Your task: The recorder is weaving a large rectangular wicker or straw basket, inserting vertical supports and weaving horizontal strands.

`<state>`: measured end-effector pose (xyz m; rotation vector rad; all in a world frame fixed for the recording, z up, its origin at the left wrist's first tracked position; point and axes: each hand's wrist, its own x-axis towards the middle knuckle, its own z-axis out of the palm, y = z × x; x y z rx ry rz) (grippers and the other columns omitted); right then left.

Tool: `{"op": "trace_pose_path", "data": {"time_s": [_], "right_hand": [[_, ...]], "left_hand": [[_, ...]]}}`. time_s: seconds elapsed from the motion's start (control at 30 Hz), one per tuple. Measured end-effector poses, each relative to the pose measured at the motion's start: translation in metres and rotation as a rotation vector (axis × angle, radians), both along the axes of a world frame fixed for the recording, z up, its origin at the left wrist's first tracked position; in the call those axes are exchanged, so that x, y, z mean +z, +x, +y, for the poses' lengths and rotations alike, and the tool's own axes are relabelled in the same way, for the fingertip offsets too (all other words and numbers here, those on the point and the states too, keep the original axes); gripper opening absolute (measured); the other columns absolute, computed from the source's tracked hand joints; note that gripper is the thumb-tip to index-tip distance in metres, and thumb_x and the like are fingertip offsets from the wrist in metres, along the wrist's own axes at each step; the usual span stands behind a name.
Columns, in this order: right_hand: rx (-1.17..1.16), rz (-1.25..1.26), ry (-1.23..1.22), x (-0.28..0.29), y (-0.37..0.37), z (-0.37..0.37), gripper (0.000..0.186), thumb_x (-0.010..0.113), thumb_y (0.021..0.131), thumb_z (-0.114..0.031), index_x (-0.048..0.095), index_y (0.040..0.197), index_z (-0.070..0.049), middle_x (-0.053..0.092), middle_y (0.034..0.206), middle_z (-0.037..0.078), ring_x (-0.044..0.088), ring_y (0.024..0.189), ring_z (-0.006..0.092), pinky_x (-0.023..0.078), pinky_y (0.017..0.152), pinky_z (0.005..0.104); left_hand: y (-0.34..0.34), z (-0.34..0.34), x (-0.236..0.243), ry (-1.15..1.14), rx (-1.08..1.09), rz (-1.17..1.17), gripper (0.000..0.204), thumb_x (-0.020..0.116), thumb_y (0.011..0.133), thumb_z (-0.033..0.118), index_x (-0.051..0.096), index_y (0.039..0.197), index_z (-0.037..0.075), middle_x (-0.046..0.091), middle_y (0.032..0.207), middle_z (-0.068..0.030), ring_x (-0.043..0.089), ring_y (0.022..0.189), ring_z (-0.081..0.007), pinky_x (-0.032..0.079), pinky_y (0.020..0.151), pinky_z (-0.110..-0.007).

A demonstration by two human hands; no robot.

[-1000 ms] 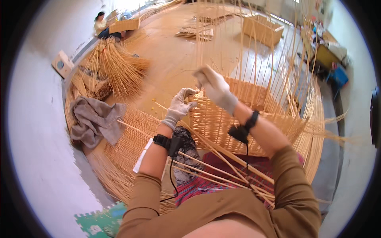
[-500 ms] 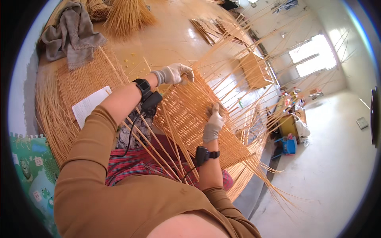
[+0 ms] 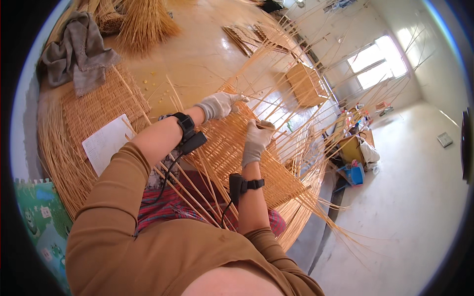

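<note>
A half-woven tan wicker panel [image 3: 227, 133] lies slanted over my lap, with long loose strands [image 3: 291, 106] fanning out from its far right edge. My left hand [image 3: 219, 105], in a pale work glove, is closed at the panel's upper edge, its fingertips pinching a wicker strand. Close to it on the right, my gloved right hand [image 3: 258, 138] is curled at the same edge, thumb and fingers pressed together on a strand. The fingers partly hide what they grip. Each wrist carries a black strapped device.
At left, another woven panel [image 3: 106, 101] lies under a white sheet of paper [image 3: 106, 143] and a grey cloth [image 3: 76, 54]. Bundles of straw [image 3: 145, 27] stand behind. Farther off are a woven box [image 3: 305, 84] and a blue plastic object [image 3: 354, 173].
My right hand has moved up and left along the panel's edge, closer to my left hand, and its fingers have closed. The left hand has shifted slightly down. The view has turned slightly.
</note>
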<state>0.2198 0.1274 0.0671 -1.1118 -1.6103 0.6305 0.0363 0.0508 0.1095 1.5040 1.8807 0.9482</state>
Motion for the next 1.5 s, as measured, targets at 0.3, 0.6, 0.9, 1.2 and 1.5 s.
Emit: {"op": "trace_pose_path", "data": {"time_s": [0.3, 0.6, 0.9, 1.2, 1.5], "right_hand": [[0.215, -0.592, 0.294, 0.049, -0.001, 0.003, 0.032, 0.073, 0.094, -0.014, 0.059, 0.121, -0.003, 0.066, 0.103, 0.014, 0.066, 0.092, 0.0310, 0.055, 0.081, 0.0430], [0.638, 0.470, -0.098, 0.030, -0.068, 0.027, 0.028, 0.055, 0.115, -0.034, 0.066, 0.108, -0.009, 0.063, 0.087, -0.002, 0.052, 0.072, 0.0070, 0.043, 0.062, 0.0225], [0.608, 0.695, -0.409, 0.007, -0.086, 0.037, 0.037, 0.057, 0.114, -0.040, 0.061, 0.090, -0.011, 0.053, 0.070, -0.005, 0.044, 0.058, 0.0060, 0.035, 0.049, 0.0252], [0.565, 0.893, -0.482, 0.023, -0.096, 0.020, 0.034, 0.061, 0.113, -0.038, 0.064, 0.093, -0.010, 0.057, 0.079, -0.005, 0.048, 0.066, 0.0055, 0.040, 0.057, 0.0237], [0.658, 0.973, -0.687, 0.059, -0.085, 0.017, 0.041, 0.055, 0.113, -0.047, 0.059, 0.091, -0.013, 0.037, 0.063, -0.006, 0.033, 0.053, 0.0071, 0.027, 0.047, 0.0284]], "left_hand": [[-0.003, 0.020, -0.036, 0.220, 0.026, 0.031, 0.017, 0.070, 0.101, 0.021, 0.073, 0.117, 0.014, 0.078, 0.106, -0.0133, 0.073, 0.097, -0.0345, 0.057, 0.086, -0.043], [0.001, 0.011, -0.029, 0.224, 0.039, 0.074, 0.019, 0.064, 0.092, 0.007, 0.075, 0.107, 0.009, 0.077, 0.100, -0.0158, 0.073, 0.090, -0.0348, 0.057, 0.084, -0.041], [0.008, 0.011, -0.031, 0.236, 0.142, -0.076, 0.025, 0.061, 0.092, 0.005, 0.076, 0.112, 0.004, 0.076, 0.102, -0.0243, 0.074, 0.096, -0.0386, 0.058, 0.085, -0.041], [0.012, 0.010, -0.032, 0.270, 0.176, -0.095, 0.024, 0.060, 0.097, 0.003, 0.076, 0.116, 0.004, 0.078, 0.104, -0.0223, 0.076, 0.095, -0.0312, 0.057, 0.086, -0.039], [0.003, 0.018, -0.060, 0.331, 0.102, -0.020, 0.023, 0.065, 0.097, 0.003, 0.076, 0.116, 0.005, 0.077, 0.110, -0.0200, 0.076, 0.099, -0.0336, 0.058, 0.088, -0.039]]}}
